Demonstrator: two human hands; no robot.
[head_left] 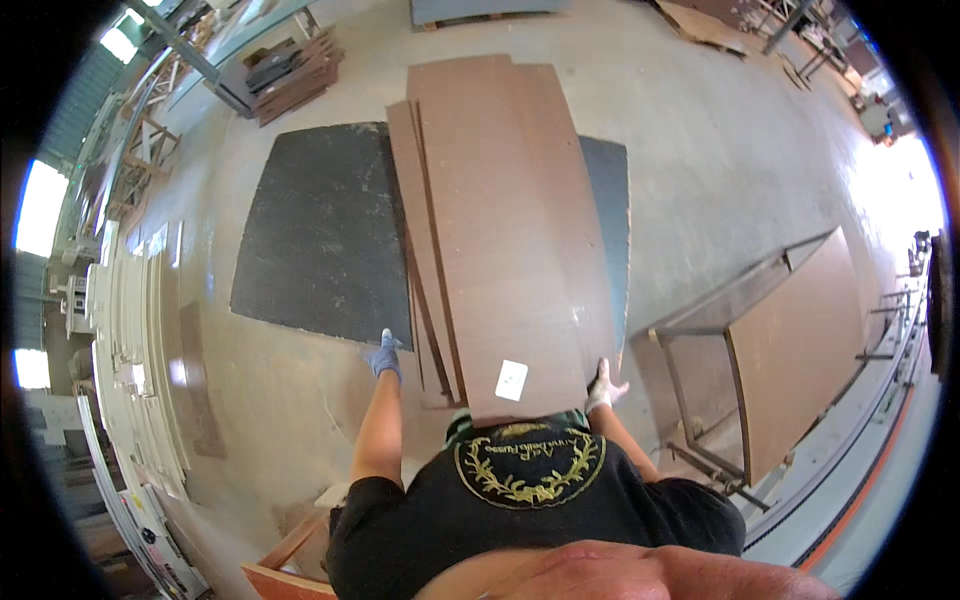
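Left hand (pixel 384 355) – blue glove – grips the brown board (pixel 510 230) edge; right hand (pixel 603 385), white glove, fingers clamped on opp. edge. White rectangular label (pixel 511 379) sits at board's near end, above dark floor mat (pixel 320 230).

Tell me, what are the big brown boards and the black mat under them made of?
The brown boards look like thin pressed-wood sheets with a smooth, matte laminate face; they are flat, even brown and thin-edged. The black mat looks like rubber or rough dark board; its surface is dull and speckled, so I cannot be sure.

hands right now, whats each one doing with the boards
Left hand, blue glove: at the left edge of the brown board stack; grip cannot be told.
Right hand, white glove: gripping the top brown board's right edge.
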